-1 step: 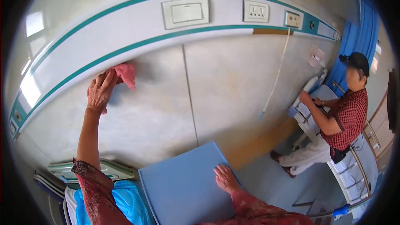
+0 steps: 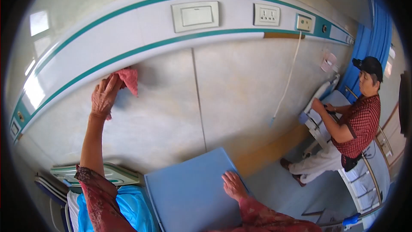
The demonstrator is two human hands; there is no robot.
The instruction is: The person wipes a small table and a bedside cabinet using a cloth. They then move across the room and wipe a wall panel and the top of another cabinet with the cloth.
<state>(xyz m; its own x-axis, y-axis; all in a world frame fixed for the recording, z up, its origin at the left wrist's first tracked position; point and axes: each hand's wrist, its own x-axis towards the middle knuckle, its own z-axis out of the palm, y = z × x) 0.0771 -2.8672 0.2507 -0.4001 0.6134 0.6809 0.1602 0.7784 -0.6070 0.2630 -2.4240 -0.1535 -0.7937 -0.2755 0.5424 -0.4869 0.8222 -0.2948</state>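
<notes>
High on the left, my left hand (image 2: 104,99) presses a pink cloth (image 2: 129,81) against the wall (image 2: 159,103), just under the white, green-striped wall panel (image 2: 128,32). My fingers are bent over the cloth, and part of it shows below the palm. Lower down, my right hand (image 2: 234,185) rests palm down on the flat blue top (image 2: 184,189) of a cabinet or table, close to its right edge. Its fingers lie stretched out and hold nothing.
The panel carries a switch plate (image 2: 195,16) and a socket (image 2: 267,15); a white cord (image 2: 288,81) hangs from it. A bed headboard (image 2: 96,173) and blue bedding (image 2: 133,206) lie lower left. At right a person (image 2: 358,120) stands between beds with rails.
The whole view has shifted slightly, so the panel and wall sit a little lower and further right. Both hands keep their places, the left on the cloth.
</notes>
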